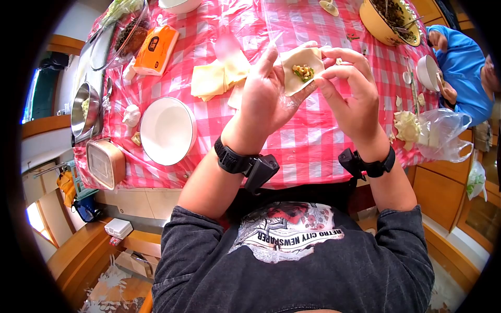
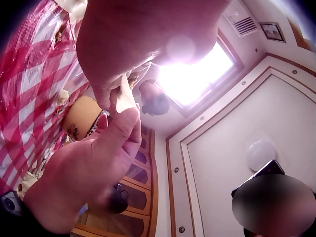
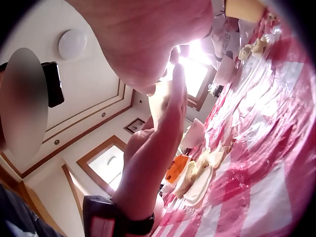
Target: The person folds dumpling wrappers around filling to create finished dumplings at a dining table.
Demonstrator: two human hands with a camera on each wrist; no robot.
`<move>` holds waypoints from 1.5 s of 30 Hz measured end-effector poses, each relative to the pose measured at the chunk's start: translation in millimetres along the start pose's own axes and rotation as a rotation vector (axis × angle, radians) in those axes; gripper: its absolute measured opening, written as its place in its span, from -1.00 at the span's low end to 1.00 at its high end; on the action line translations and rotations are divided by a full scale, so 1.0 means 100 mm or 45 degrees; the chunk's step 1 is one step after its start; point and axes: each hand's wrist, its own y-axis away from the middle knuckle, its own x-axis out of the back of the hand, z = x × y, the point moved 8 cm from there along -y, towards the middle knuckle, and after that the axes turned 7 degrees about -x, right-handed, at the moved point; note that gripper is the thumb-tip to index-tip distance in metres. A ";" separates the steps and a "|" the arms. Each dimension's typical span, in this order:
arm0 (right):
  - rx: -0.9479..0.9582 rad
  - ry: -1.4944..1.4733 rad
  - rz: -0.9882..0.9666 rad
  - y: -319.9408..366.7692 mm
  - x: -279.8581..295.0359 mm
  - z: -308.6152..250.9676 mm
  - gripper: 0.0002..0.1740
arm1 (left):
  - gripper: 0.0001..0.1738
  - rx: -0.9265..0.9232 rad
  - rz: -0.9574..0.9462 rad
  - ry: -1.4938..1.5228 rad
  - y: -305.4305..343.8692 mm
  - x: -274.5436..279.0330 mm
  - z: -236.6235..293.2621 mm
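A pale wonton wrapper (image 1: 300, 56) lies across the fingers of my left hand (image 1: 261, 96), held up over the table. Chopped yellow and green filling (image 1: 302, 73) sits in its middle. The left fingers run straight beneath the wrapper, as the right wrist view shows, and the left thumb stands away from it. My right hand (image 1: 357, 94) pinches the wrapper's right edge between thumb and fingertips; the left wrist view shows this pinch on the wrapper (image 2: 126, 101). Beyond the left hand, a stack of yellowish wrappers (image 1: 206, 81) rests on the checked tablecloth (image 1: 219, 141).
A white bowl (image 1: 193, 130) stands left, near garlic (image 1: 131, 115), a lidded container (image 1: 106, 163) and a steel bowl (image 1: 78, 122). An orange tissue pack (image 1: 156, 50) lies farther back. A yellow basin (image 1: 368, 23) holds dark filling. Another person in blue (image 1: 462, 68) sits right.
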 end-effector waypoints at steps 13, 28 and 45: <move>-0.008 -0.019 -0.042 0.02 0.01 0.00 -0.78 | -0.04 -0.058 0.206 -0.149 0.03 -0.02 0.03; 0.240 0.425 -0.071 0.18 0.02 -0.12 -0.48 | 0.00 -0.105 0.186 -0.230 0.03 -0.08 0.05; 0.278 0.537 0.071 0.16 -0.03 -0.16 -0.40 | -0.01 -0.076 0.098 -0.102 0.04 -0.18 0.04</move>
